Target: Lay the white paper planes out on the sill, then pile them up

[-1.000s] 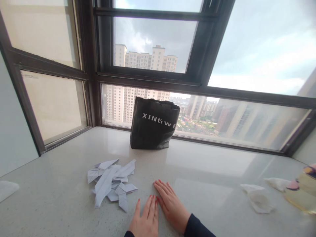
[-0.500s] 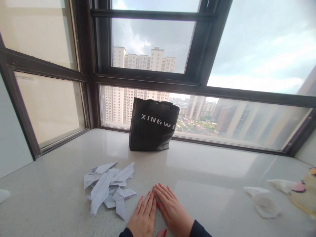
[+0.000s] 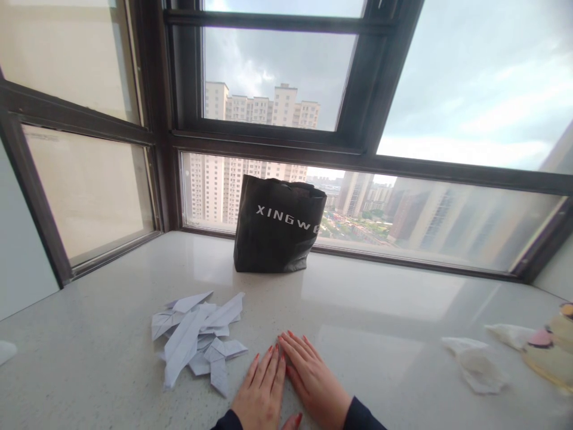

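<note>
My left hand lies palm down on the pale speckled surface at the bottom centre, fingers stretched out, holding nothing. Beside it my right hand is also flat and empty, its fingertips touching or nearly touching those of my left. Just left of my left hand is a loose pile of folded white papers. Farther back, beyond both hands, a black bag with white lettering stands upright near the window.
Crumpled white tissues lie at the right, next to a yellowish object with a pink patch, cut off by the edge. Part of a white item shows at the far left. Dark window frames border the surface behind.
</note>
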A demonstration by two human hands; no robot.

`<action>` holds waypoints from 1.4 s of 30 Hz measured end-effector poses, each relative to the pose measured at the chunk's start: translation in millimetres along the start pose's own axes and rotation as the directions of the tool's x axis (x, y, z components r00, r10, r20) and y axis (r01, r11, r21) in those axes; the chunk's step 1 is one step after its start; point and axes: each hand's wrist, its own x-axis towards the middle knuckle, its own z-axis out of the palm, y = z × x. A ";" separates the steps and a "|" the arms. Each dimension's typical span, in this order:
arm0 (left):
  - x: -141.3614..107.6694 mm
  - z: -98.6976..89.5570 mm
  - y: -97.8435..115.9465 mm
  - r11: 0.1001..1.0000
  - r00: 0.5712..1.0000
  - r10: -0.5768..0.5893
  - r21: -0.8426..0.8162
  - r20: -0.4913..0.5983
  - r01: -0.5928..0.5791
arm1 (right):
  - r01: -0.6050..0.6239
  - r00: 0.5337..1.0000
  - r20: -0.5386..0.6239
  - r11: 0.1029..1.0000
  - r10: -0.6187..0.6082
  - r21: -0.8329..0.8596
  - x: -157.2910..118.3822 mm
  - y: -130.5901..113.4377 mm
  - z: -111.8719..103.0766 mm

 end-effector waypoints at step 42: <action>1.0 -1.2 3.9 0.998 0.998 -0.046 -0.032 0.037 0.047 | 0.009 0.999 -0.045 1.000 -0.009 -0.007 -0.5 1.0 2.0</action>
